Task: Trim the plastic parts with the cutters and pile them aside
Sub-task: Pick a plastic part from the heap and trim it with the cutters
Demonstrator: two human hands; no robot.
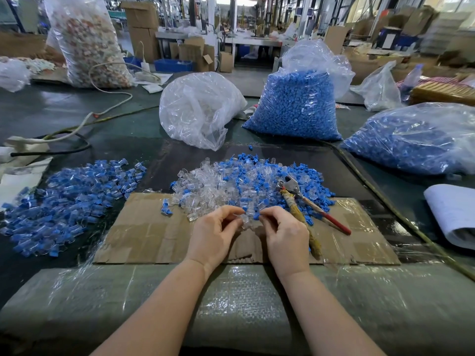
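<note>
1. The cardboard sheet (154, 232) lies flat on the dark table and serves as the landmark here.
2. Over its middle, the left hand (213, 235) pinches a clear plastic part (244, 219) with curled fingers and thumb.
3. The right hand (285, 235) is just beside it, fingertips curled around a small blue part (256, 216) pressed against the clear one.
4. At the sheet's far edge sits the mixed pile of clear and blue parts (246, 183), spilling onto the cardboard.
5. The cutters (303, 201) lie on that pile's right side, untouched, with one red handle and one taped handle reaching back across the sheet's right half.
6. Left of the sheet, on the table, spreads a separate pile of joined blue-and-clear pieces (69, 201).
7. Beyond the sheet stand a clear bag (198, 109) and a bag of blue parts (295, 106); another blue-filled bag (411, 142) lies to the far right.
</note>
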